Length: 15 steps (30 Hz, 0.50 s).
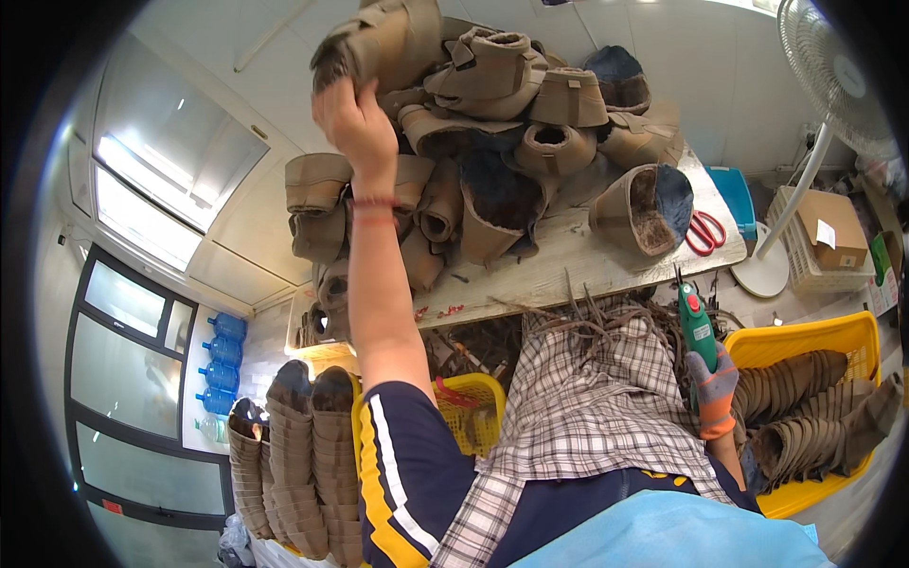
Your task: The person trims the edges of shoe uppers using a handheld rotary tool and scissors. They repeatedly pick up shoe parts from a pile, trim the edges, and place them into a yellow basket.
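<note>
My bare left hand (355, 123) is stretched out to the top of a pile. Its fingers close on the fur-lined edge of a brown boot upper (393, 43). Low on the right, my gloved right hand (715, 393) grips a green handheld power tool (699, 331) with a red button and a narrow dark tip pointing up. More brown boot uppers (483, 80) with fuzzy linings are heaped on the worn white table (568, 270). One upper (639, 210) lies apart at the table's right, its dark opening showing.
Red-handled scissors (703, 234) rest near the table's right edge. Brown strips (592, 322) lie over my checked apron (587, 398). A yellow basket (866, 331) of stacked uppers stands right, a smaller yellow basket (488, 388) below the table. A fan (838, 76) stands far right.
</note>
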Each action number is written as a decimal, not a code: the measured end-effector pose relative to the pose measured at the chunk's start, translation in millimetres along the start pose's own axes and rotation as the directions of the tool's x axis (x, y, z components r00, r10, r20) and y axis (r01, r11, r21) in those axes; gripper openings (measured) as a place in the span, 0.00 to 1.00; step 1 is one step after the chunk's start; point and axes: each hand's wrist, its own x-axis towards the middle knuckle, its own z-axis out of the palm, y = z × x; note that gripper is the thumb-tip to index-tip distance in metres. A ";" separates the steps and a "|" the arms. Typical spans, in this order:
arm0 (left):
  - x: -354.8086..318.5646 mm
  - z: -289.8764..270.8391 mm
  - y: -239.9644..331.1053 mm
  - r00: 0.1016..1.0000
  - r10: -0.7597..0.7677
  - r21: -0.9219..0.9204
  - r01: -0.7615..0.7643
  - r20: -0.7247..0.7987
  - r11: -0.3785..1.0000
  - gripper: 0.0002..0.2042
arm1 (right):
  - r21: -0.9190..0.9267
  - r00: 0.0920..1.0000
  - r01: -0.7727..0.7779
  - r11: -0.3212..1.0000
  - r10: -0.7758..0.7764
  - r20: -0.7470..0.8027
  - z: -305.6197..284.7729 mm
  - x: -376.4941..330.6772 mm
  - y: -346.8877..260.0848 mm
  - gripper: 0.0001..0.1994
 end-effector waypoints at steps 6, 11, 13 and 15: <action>60.2 115.2 -64.7 0.923 -0.260 0.147 0.225 0.285 0.963 0.24 | 0.018 1.000 -0.018 1.000 0.018 -0.020 -4.1 -4.3 -1.0 0.20; 26.4 138.9 -63.5 0.851 -0.166 0.084 0.143 0.498 0.986 0.33 | -0.001 0.998 -0.010 1.000 0.010 -0.060 -7.8 -3.6 5.3 0.18; 9.8 140.8 -69.7 0.814 -0.113 0.008 0.132 0.570 0.991 0.32 | 0.016 0.998 -0.019 1.000 0.020 -0.054 -8.1 -3.3 2.1 0.18; -2.1 142.6 -71.9 0.805 -0.111 0.013 0.127 0.583 0.992 0.31 | 0.021 0.998 -0.027 0.999 0.028 -0.053 -9.7 -1.9 1.2 0.18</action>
